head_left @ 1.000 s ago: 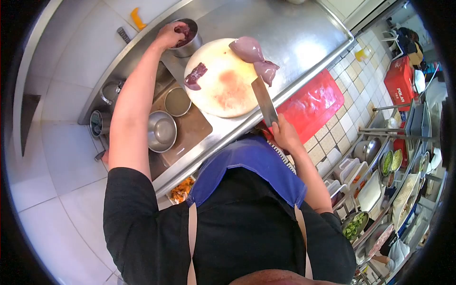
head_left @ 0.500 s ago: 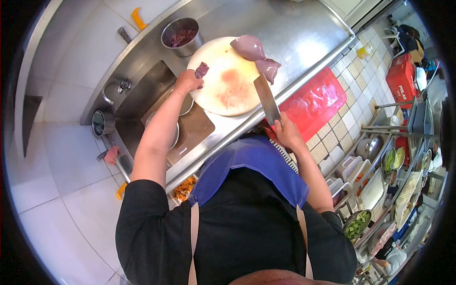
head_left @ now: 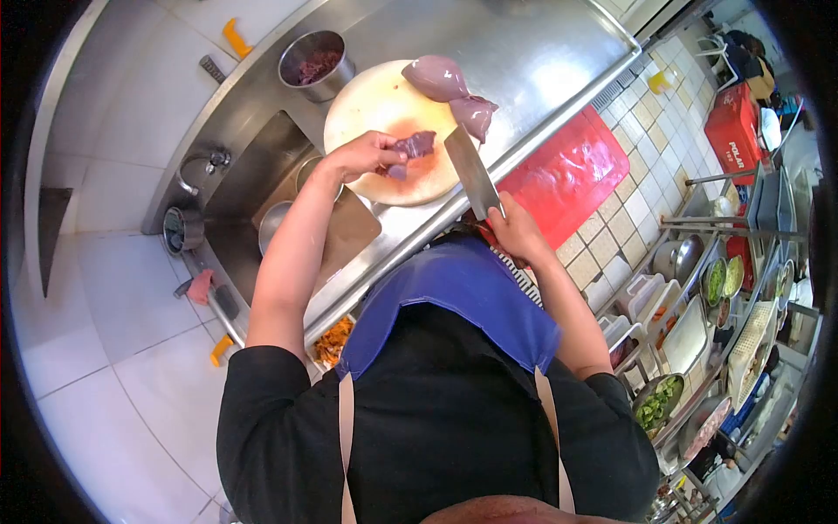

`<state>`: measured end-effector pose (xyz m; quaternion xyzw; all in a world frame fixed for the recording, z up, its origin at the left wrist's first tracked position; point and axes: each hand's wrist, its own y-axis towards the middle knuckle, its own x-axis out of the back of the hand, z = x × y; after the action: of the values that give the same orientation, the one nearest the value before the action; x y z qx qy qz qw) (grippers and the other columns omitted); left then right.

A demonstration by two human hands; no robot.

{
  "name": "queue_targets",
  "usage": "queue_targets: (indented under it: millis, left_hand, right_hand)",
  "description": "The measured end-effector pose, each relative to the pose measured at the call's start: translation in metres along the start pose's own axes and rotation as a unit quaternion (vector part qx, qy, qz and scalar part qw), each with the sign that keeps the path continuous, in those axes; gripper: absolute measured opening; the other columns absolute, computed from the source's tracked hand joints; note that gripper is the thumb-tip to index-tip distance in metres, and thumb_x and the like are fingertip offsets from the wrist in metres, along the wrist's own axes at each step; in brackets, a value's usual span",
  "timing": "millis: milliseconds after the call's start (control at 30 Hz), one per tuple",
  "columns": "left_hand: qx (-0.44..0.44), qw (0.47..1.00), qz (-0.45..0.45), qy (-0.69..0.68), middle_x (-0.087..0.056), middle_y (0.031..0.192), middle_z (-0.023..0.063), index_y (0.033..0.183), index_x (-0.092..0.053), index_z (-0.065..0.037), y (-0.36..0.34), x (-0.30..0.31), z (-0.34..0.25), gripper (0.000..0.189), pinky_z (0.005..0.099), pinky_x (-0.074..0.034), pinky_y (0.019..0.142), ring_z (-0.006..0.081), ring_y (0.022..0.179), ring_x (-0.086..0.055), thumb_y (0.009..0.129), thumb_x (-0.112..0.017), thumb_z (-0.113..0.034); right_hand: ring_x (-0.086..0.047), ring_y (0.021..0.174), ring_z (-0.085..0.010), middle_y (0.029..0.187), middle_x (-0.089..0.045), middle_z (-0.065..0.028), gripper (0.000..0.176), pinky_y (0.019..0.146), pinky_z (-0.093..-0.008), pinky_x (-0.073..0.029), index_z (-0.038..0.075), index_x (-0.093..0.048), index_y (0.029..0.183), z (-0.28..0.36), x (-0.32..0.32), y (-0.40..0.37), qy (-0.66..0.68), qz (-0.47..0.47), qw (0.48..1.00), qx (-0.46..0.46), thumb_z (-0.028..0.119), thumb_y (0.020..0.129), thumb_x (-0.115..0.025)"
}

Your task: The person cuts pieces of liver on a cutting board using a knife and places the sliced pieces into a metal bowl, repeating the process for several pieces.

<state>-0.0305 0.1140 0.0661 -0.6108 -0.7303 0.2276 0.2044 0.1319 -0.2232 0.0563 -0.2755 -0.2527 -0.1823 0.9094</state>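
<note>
My left hand (head_left: 365, 155) is closed on a dark red piece of meat (head_left: 417, 144), held over the round, pale cutting board (head_left: 358, 105). Another small dark piece shows just below my fingers, partly hidden by them. My right hand (head_left: 517, 229) grips the handle of a cleaver (head_left: 471, 170), its broad blade angled over the board's near right edge. Two glossy, purplish lumps of meat, a larger one (head_left: 436, 79) and a smaller one (head_left: 474, 115), lie at the board's far right side. Reddish stains mark the board's middle.
A steel pot (head_left: 339, 80) with chopped dark meat stands behind the board. To the left is a sink (head_left: 236, 188) with a faucet (head_left: 209, 161) and metal bowls inside. A red lid or tray (head_left: 572, 179) sits right of the counter edge. Shelves with food containers line the right.
My left hand has moved right from the board's left edge towards its middle, carrying the meat. My right hand still holds the cleaver in nearly the same place. The view has shifted slightly.
</note>
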Motion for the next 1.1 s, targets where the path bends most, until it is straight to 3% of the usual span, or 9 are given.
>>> queue_targets:
  millis: [133,233,267,300,367,400,433,500,1100]
  left_hand:
    - [0.052,0.991,-0.061,0.103,-0.077,0.089,0.0038,0.105,-0.076,-0.002,0.011,-0.004,0.045,0.012,0.0272,-0.057,0.067,0.0119,0.074,-0.073,0.093,-0.077,-0.006]
    - [0.046,0.980,-0.139,0.133,-0.078,0.091,0.0069,0.099,-0.077,0.001,0.010,0.014,0.072,0.017,0.0299,-0.059,0.067,0.0127,0.078,-0.072,0.088,-0.082,-0.009]
    - [0.059,0.979,-0.142,0.133,-0.077,0.094,0.0097,0.099,-0.076,0.000,0.008,0.020,0.079,0.015,0.0352,-0.059,0.073,0.0206,0.082,-0.074,0.088,-0.078,-0.010]
    - [0.060,0.979,-0.142,0.132,-0.077,0.094,0.0097,0.099,-0.076,0.000,0.001,0.014,0.074,0.015,0.0352,-0.059,0.073,0.0206,0.082,-0.074,0.088,-0.078,-0.010]
    - [-0.085,0.838,-0.387,0.376,-0.074,0.099,0.0134,0.099,-0.076,-0.004,-0.019,-0.011,0.053,0.014,0.0410,-0.058,0.082,0.0302,0.090,-0.073,0.088,-0.074,-0.012]
    - [-0.093,0.872,-0.368,0.309,-0.070,0.103,0.0160,0.102,-0.075,-0.007,-0.018,-0.021,0.048,0.017,0.0457,-0.055,0.090,0.0375,0.098,-0.069,0.088,-0.070,-0.014]
    - [-0.185,0.858,-0.314,0.361,-0.070,0.107,0.0155,0.108,-0.075,-0.008,-0.014,-0.023,0.055,0.020,0.0459,-0.054,0.092,0.0358,0.104,-0.068,0.090,-0.071,-0.014]
    - [-0.186,0.849,-0.259,0.421,-0.069,0.110,0.0149,0.114,-0.074,-0.007,-0.015,-0.046,0.056,0.025,0.0446,-0.054,0.093,0.0359,0.105,-0.066,0.090,-0.075,-0.012]
    - [-0.197,0.837,-0.332,0.387,-0.070,0.114,0.0141,0.114,-0.075,-0.008,-0.003,-0.069,0.078,0.024,0.0470,-0.053,0.098,0.0369,0.109,-0.064,0.091,-0.076,-0.016]
  right_hand:
    - [-0.063,0.112,-0.0556,0.115,-0.067,-0.0375,0.032,0.096,-0.0606,-0.048,0.001,-0.051,0.129,0.003,-0.005,-0.002,-0.024,-0.010,0.999,0.029,0.025,0.107,-0.051]
    - [-0.066,0.102,-0.0552,0.105,-0.068,-0.0369,0.031,0.089,-0.0597,-0.051,0.001,-0.053,0.128,0.020,-0.001,-0.007,-0.061,-0.033,0.997,0.045,0.024,0.107,-0.052]
    - [-0.066,0.101,-0.0547,0.104,-0.069,-0.0363,0.031,0.087,-0.0606,-0.051,0.001,-0.053,0.128,0.029,0.002,-0.007,-0.080,-0.014,0.996,0.044,0.023,0.107,-0.052]
    - [-0.066,0.099,-0.0543,0.102,-0.069,-0.0357,0.031,0.086,-0.0615,-0.051,0.001,-0.052,0.129,0.035,0.002,-0.006,-0.100,0.004,0.994,0.042,0.023,0.107,-0.052]
    - [-0.067,0.099,-0.0534,0.101,-0.070,-0.0340,0.031,0.087,-0.0619,-0.051,0.000,-0.052,0.127,0.039,-0.010,0.001,-0.126,0.002,0.989,0.082,0.023,0.107,-0.050]
    - [-0.068,0.099,-0.0525,0.100,-0.072,-0.0322,0.030,0.087,-0.0624,-0.052,-0.001,-0.052,0.126,0.043,-0.015,0.006,-0.150,-0.006,0.981,0.122,0.023,0.107,-0.049]
    - [-0.068,0.099,-0.0525,0.100,-0.072,-0.0322,0.030,0.087,-0.0624,-0.052,-0.001,-0.052,0.126,0.047,-0.019,0.009,-0.151,-0.004,0.981,0.121,0.023,0.107,-0.049]
    - [-0.071,0.096,-0.0494,0.095,-0.071,-0.0317,0.026,0.085,-0.0613,-0.054,-0.002,-0.052,0.121,0.059,-0.025,0.015,-0.170,0.024,0.976,0.135,0.019,0.106,-0.047]
    - [-0.074,0.082,-0.0449,0.084,-0.073,-0.0263,0.020,0.071,-0.0564,-0.058,-0.003,-0.050,0.116,0.065,-0.043,0.018,-0.248,0.049,0.957,0.140,0.005,0.098,-0.047]
